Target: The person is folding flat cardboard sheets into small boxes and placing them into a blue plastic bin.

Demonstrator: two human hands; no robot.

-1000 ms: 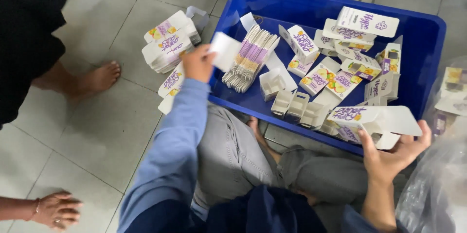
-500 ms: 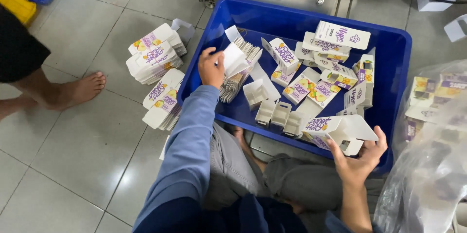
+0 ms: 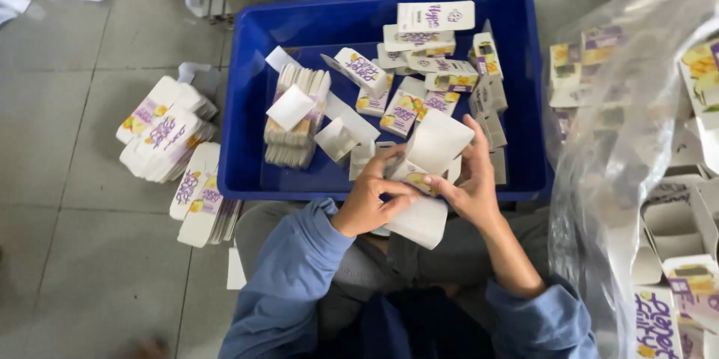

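Far left on the tiled floor (image 3: 75,254), stacks of flat cartons (image 3: 168,134) lie fanned beside the blue bin (image 3: 240,142) — prob. parked there within arm's reach. Inside the bin, left part: a bundle of flat blanks (image 3: 296,123) stood on edge w/ one loose white card (image 3: 290,107) on top; further right, a jumble of erected printed boxes (image 3: 419,67) towards the far wall. Centre, over the bin's near rim, both hands meet on one half-folded carton (image 3: 431,160). Left hand (image 3: 371,198) is closed on its lower-left edge, fingers curled and pinching the printed panel; right hand (image 3: 472,183) grips the right side, thumb pressing in, fingers wrapped behind. Carton sits betw. the two palms, tilted, white inner flap up, another flap hanging below the wrists — held that way, I'd judge, so flaps can be worked from both ends. Far right, a clear plastic bag (image 3: 622,149) holds more boxes, just beside the bin.
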